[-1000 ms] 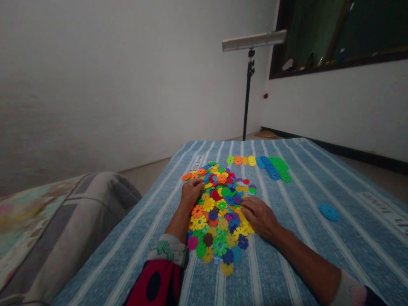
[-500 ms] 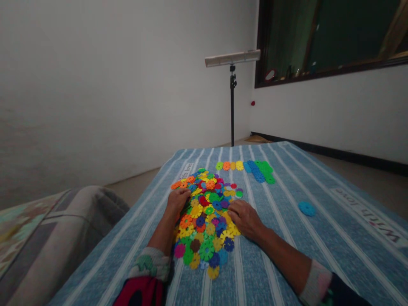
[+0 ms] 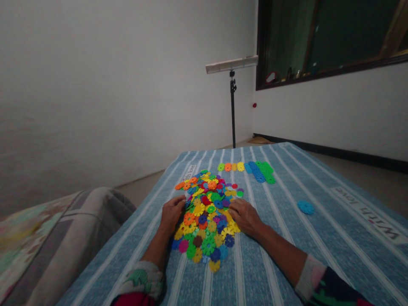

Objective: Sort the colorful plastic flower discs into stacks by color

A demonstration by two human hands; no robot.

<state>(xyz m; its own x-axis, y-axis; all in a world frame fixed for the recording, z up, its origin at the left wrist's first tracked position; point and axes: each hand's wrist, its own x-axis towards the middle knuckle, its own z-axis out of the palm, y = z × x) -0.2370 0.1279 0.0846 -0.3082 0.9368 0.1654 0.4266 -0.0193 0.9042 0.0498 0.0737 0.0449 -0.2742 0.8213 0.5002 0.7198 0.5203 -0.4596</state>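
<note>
A heap of colourful plastic snowflake discs (image 3: 208, 229) lies on the striped blue cloth between my two hands. My left hand (image 3: 172, 213) is at the heap's left edge, fingers bent and drawn together; whatever may be in them is hidden. On the opposite side, my right hand (image 3: 245, 216) rests against the discs with curled fingers, their tips partly hidden. Beyond the heap is a row of discs sorted by colour, with a yellow disc (image 3: 240, 166), a blue stack (image 3: 256, 171) and a green stack (image 3: 265, 172). A single blue disc (image 3: 305, 207) lies farther right.
The striped cloth (image 3: 280, 255) covers the whole surface under the discs. To the left is a grey blanket (image 3: 95, 229). Behind the far edge stands a black pole (image 3: 233, 110) with a light bar (image 3: 232, 64) on top, near the walls and a dark window (image 3: 334, 38).
My left hand has moved slightly left and toward me, off the discs to the heap's edge. My right hand stays nearly in place. The view has shifted a little.
</note>
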